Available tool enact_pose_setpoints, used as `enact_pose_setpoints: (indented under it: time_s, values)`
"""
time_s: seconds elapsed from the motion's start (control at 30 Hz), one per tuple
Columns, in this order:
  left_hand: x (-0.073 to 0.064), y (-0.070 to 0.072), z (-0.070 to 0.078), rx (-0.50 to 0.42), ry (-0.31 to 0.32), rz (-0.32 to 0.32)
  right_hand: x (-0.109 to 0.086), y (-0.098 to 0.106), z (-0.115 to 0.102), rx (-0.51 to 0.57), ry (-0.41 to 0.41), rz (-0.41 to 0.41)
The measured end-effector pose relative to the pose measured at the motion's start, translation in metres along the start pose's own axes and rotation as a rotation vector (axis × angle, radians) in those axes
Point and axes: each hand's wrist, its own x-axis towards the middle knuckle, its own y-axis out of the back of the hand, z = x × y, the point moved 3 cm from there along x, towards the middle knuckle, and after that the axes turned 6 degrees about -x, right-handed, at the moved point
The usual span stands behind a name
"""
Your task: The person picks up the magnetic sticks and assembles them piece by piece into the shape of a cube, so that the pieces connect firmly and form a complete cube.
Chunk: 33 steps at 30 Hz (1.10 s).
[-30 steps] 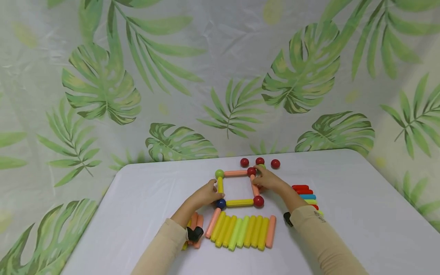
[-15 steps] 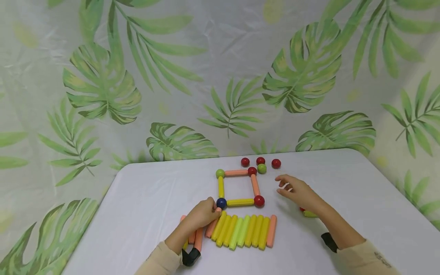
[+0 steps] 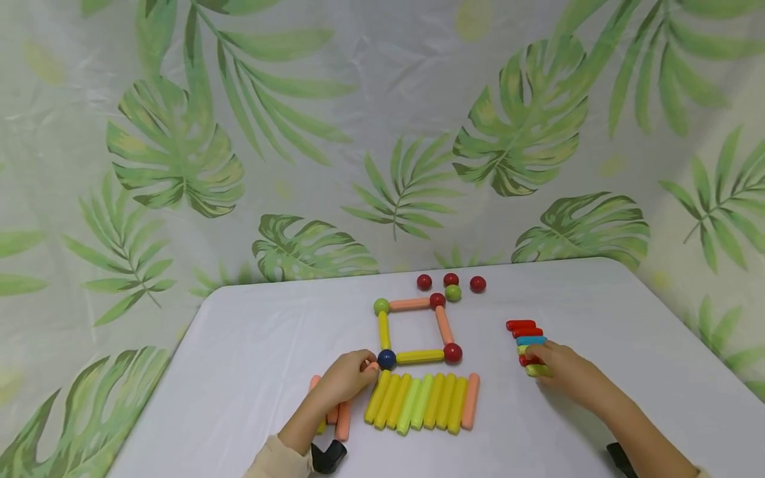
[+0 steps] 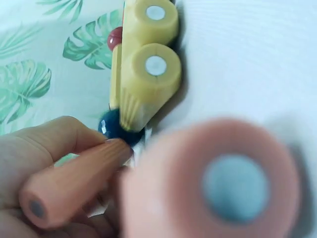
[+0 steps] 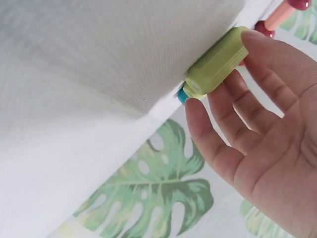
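My left hand (image 3: 349,378) pinches a salmon-pink magnetic stick (image 4: 74,186), whose end shows beside the blue ball (image 3: 387,359). That ball is the near left corner of a square of sticks and balls, with yellow sticks (image 3: 420,356) on the left and near sides and pink sticks (image 3: 409,304) on the far and right sides. My right hand (image 3: 564,368) is at a row of short sticks on the right, its fingers spread about a yellow-green stick (image 5: 218,62). A blue stick (image 3: 530,340) and red sticks (image 3: 521,324) lie just beyond. Its fingertips partly hide the row.
Yellow, green and pink sticks (image 3: 442,401) lie side by side in front of the square. More pink sticks (image 3: 343,421) lie partly under my left arm. Red balls (image 3: 477,284) and a green ball (image 3: 453,293) sit near the table's far edge.
My left hand has left the square's left side, taken hold of a pink stick and drawn it out of the row. My right hand has moved from the square's right side to the short sticks.
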Motion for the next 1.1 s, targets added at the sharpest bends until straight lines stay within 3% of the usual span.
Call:
enact_pose_setpoints:
  time_s: [0.17, 0.3, 0.43, 0.57, 0.73, 0.83, 1.1]
  values:
    - [-0.001, 0.005, -0.002, -0.068, -0.006, 0.057, 0.003, -0.004, -0.001, 0.004, -0.007, -0.051]
    - [-0.002, 0.017, -0.001, -0.185, -0.012, 0.201, 0.005, 0.003, -0.007, 0.078, 0.026, 0.014]
    - [0.001, 0.029, 0.000, -0.364, -0.040, 0.359, 0.017, 0.014, -0.026, 0.235, 0.117, 0.131]
    - [0.006, 0.034, 0.000, -0.600, -0.115, 0.444, 0.039, 0.017, -0.048, 0.406, 0.155, 0.178]
    - [0.015, 0.036, 0.002, -0.879, -0.204, 0.471, 0.072, 0.009, -0.073, 0.529, 0.149, 0.180]
    - [0.020, 0.036, 0.005, -0.993, -0.219, 0.469, 0.086, 0.001, -0.082, 0.552, 0.132, 0.136]
    - [0.036, 0.028, 0.014, -1.117, -0.187, 0.413, 0.098, -0.008, -0.093, 0.525, 0.113, 0.068]
